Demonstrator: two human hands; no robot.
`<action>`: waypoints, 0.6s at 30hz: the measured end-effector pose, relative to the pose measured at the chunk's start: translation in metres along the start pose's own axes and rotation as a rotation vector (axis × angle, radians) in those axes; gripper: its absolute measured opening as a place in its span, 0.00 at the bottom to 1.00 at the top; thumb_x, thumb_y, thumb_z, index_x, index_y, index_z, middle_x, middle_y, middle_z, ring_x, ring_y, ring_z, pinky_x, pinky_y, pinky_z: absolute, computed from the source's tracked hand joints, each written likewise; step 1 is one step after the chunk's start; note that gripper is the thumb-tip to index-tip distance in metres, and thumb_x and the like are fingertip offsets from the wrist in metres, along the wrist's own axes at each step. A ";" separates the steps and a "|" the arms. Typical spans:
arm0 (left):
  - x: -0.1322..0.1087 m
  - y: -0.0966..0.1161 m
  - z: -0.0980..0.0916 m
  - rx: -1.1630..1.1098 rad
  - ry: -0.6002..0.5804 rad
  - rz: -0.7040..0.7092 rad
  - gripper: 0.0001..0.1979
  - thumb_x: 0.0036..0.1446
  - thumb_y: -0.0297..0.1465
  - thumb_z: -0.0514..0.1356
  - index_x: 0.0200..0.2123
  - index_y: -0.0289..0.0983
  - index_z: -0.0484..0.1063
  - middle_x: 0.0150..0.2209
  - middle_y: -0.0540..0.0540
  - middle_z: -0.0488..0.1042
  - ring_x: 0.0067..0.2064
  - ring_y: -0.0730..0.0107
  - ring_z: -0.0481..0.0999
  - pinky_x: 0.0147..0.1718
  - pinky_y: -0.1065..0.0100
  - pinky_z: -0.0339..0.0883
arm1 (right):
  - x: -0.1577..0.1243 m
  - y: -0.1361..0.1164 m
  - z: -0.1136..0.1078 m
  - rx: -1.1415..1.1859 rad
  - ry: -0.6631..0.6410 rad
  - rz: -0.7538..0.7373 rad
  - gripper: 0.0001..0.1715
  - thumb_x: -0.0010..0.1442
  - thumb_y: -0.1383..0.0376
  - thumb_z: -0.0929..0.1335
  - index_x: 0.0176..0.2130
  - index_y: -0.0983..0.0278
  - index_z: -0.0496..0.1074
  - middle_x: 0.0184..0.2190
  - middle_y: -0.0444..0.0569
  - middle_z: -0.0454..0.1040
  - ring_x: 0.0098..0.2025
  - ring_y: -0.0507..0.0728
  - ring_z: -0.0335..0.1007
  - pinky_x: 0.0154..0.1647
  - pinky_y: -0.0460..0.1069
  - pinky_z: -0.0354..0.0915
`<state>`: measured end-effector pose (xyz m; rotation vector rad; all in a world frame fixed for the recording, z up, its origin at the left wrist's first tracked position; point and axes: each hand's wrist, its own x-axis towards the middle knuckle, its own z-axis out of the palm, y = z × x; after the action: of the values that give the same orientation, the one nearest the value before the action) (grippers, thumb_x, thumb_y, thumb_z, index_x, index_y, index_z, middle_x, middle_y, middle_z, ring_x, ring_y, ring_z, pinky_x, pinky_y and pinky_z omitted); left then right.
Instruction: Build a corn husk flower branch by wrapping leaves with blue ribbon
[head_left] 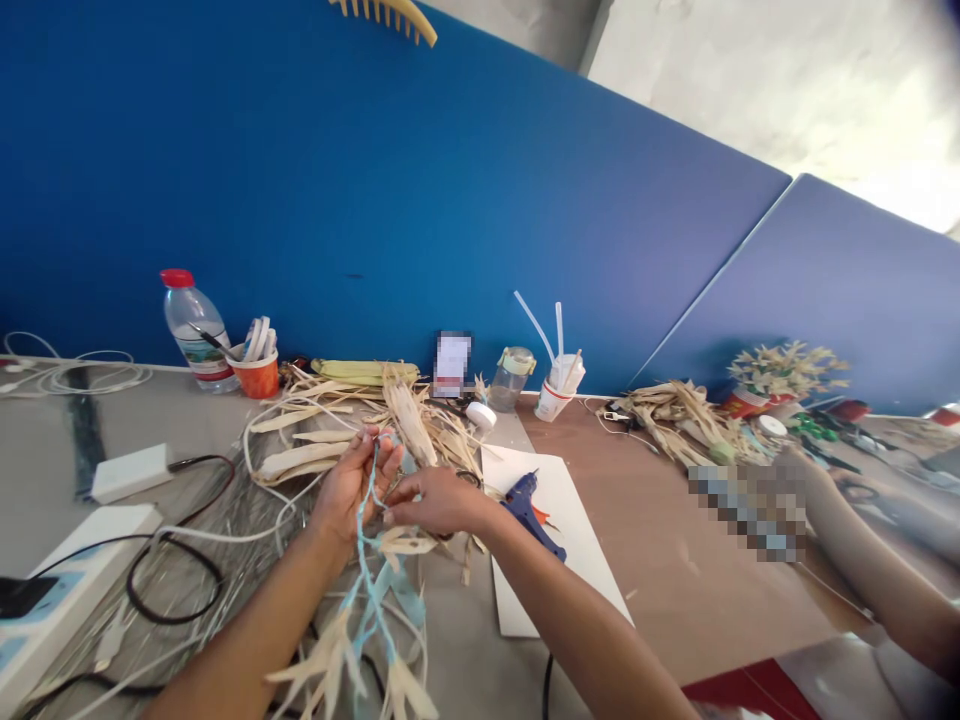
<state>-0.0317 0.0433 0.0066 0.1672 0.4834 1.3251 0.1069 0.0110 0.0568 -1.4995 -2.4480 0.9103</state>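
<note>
A branching stem wrapped in light blue tape (363,545) hangs from my hands, its lower tips ending in pale corn-husk flowers (330,660). My left hand (349,490) grips the stem near its top, palm partly turned up. Close beside it, the thumb and fingers of my right hand (435,500) pinch a thin blue-taped side branch of the same stem. A loose light blue strip (409,595) dangles below my right hand. Directly behind both hands lies a heap of dry corn husks (409,415).
A blue hot glue gun (523,500) rests on a white board (555,540) to the right. Cables and a white power strip (75,590) lie at left. Behind stand a bottle (196,330), an orange cup (256,378), a phone and a jar (514,380). Another person's arm (847,540) reaches in from the right.
</note>
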 end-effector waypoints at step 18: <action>0.014 -0.012 -0.017 0.294 -0.158 0.065 0.10 0.47 0.28 0.65 0.34 0.38 0.68 0.24 0.54 0.72 0.23 0.77 0.69 0.23 0.75 0.63 | -0.006 0.006 -0.006 -0.344 0.245 -0.179 0.12 0.58 0.69 0.64 0.35 0.58 0.76 0.34 0.48 0.77 0.45 0.60 0.65 0.56 0.66 0.36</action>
<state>-0.0263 0.0511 -0.0163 0.5312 0.5402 1.2875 0.1167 0.0103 0.0593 -1.3552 -2.5886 0.2628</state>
